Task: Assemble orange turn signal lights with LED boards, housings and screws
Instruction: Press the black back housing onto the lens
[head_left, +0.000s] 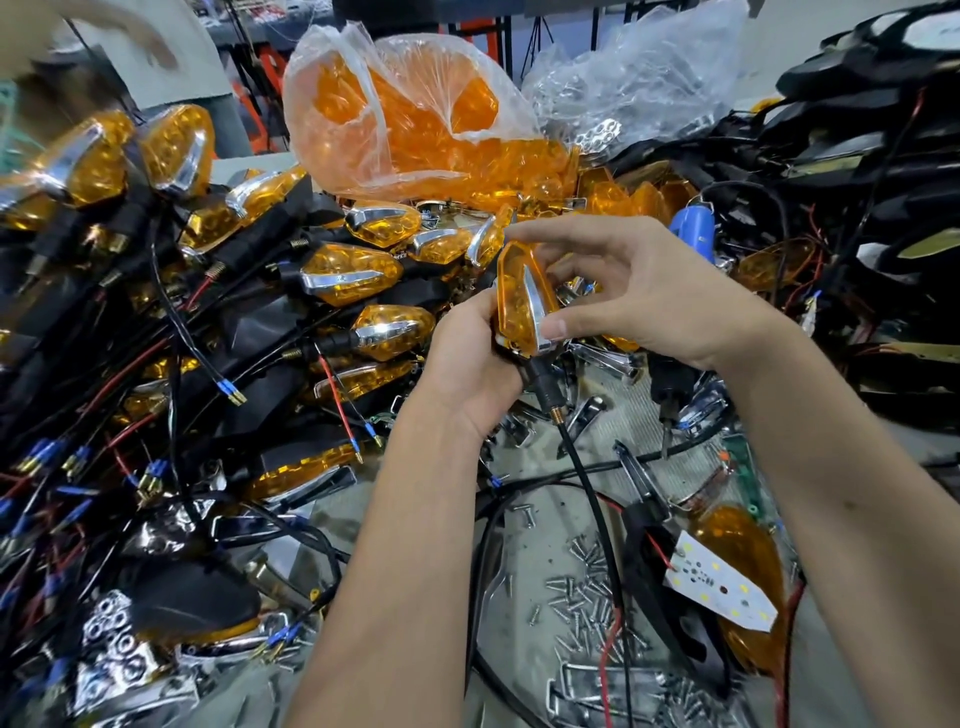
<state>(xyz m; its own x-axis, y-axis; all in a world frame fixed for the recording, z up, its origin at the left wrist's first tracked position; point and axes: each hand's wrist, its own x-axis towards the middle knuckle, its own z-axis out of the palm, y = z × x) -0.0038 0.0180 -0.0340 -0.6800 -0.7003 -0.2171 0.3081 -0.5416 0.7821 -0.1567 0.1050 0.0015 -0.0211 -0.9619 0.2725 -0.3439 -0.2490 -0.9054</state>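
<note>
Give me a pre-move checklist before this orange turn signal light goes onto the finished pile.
1. Left hand grips the orange turn signal light at its base: ok.
2. Right hand pinches the lens, thumb on the lower edge: ok.
3. Chrome trim strip sits on the lens: ok.
4. Screw fastened at the back: cannot tell, hidden.
5. Black cable hangs free from the stem: ok.
6. Loose silver screws within reach on the table: ok.

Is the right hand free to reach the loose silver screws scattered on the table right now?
Probably not yet: the right hand pinches the orange turn signal lens that the left hand grips. Once it lets go, the silver screws lie uncovered below it.
</note>
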